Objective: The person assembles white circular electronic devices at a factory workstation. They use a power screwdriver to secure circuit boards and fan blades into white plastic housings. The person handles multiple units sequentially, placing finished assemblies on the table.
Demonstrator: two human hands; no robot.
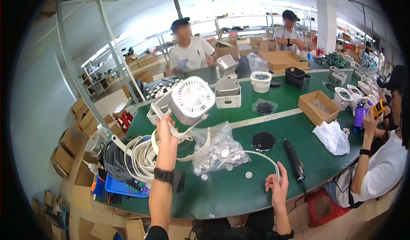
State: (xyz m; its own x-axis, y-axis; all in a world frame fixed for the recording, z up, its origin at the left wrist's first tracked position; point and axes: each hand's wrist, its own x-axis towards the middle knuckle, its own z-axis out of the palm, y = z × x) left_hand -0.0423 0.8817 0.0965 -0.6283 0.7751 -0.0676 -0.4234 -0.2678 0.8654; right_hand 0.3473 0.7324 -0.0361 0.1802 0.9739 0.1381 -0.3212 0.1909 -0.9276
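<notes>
My left hand is raised over the green table and grips the bracket of a small white fan, its round grille facing me. A curved white strip hangs from under the fan. My right hand rests near the table's front edge, fingers pinching the end of a thin white curved band. Between the hands lies a clear plastic bag of small white round caps, with a few caps loose on the table.
A pile of white and grey curved bands lies at the left, beside a blue tray. A black disc, a black electric screwdriver, a white bag and a cardboard box lie to the right. Three other people work around the table.
</notes>
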